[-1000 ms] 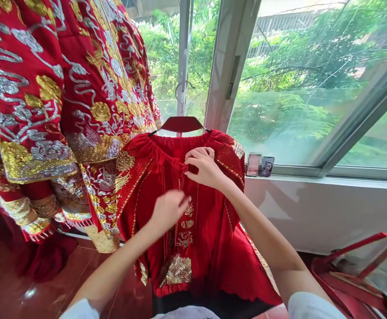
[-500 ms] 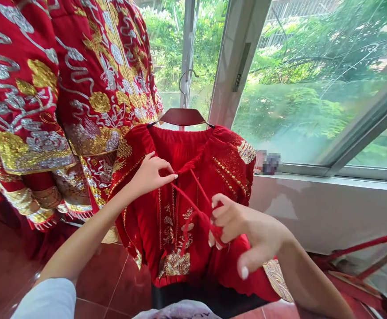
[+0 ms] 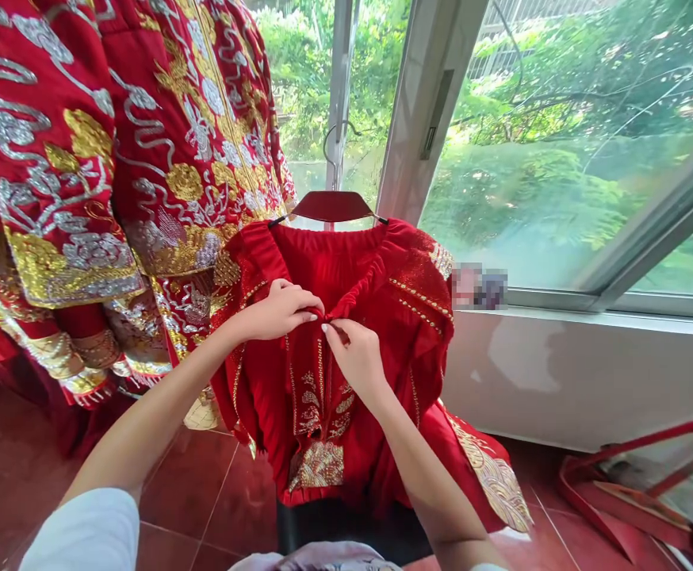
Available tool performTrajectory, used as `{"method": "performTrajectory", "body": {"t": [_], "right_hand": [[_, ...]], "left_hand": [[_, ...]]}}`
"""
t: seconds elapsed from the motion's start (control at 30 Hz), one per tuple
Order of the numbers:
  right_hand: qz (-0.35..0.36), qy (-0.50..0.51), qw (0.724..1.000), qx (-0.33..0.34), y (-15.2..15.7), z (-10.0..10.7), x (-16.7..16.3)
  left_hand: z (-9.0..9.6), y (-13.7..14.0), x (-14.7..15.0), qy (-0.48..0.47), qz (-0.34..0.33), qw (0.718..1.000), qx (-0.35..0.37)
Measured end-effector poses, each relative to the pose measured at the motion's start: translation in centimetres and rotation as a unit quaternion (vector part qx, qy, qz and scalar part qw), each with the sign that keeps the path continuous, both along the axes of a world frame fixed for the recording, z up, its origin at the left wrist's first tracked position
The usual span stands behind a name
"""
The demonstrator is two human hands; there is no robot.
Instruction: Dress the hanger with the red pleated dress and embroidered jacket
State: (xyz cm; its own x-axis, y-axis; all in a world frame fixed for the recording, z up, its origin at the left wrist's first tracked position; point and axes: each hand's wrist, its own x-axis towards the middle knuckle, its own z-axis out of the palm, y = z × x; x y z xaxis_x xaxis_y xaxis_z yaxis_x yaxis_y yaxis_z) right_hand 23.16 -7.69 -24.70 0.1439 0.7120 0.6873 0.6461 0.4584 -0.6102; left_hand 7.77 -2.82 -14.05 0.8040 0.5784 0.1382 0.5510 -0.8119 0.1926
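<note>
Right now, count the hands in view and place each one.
2: the left hand pinches at the front neckline of the red garment; the right hand pinches just beside it. No other hand shows.

Red garment (image 3: 306, 349) hangs upright, front toward the viewer, its shoulders carried at the two ends of a dark red hanger (image 3: 331, 206). Neckline gathered and wide, the two sides meeting in a point at front centre; below, gold beaded lines run down to a gold patterned patch (image 3: 318, 465). Shoulders gold-beaded; at lower right, cloth spreads outward to a wave-patterned, pale gold border (image 3: 492, 468).
</note>
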Motion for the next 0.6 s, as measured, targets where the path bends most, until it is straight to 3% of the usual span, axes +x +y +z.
{"method": "performTrajectory", "body": {"t": [0.13,0.3,0.37,0.53,0.6], "right_hand": [[0.014,0.095,0.995,0.001,-0.1,-0.2,-0.4],[0.039,0.204,0.976,-0.059,-0.8,-0.4,-1.3],[0.040,0.209,0.973,-0.094,-0.9,-2.4,-1.7],[0.029,0.140,0.968,-0.209,-2.5,-11.2,-1.7],[0.031,0.115,0.965,-0.234,-3.8,-12.7,-0.7]], "left_hand": [[-0.2,0.1,0.1,-0.025,-0.010,1.000,-0.017],[-0.4,-0.6,0.5,-0.043,0.000,0.999,0.017],[-0.3,-1.1,0.2,-0.052,0.003,0.997,0.051],[-0.4,-2.0,-2.4,-0.060,0.049,0.994,0.075],[-0.6,-2.3,-3.5,-0.036,0.062,0.995,0.071]]}}
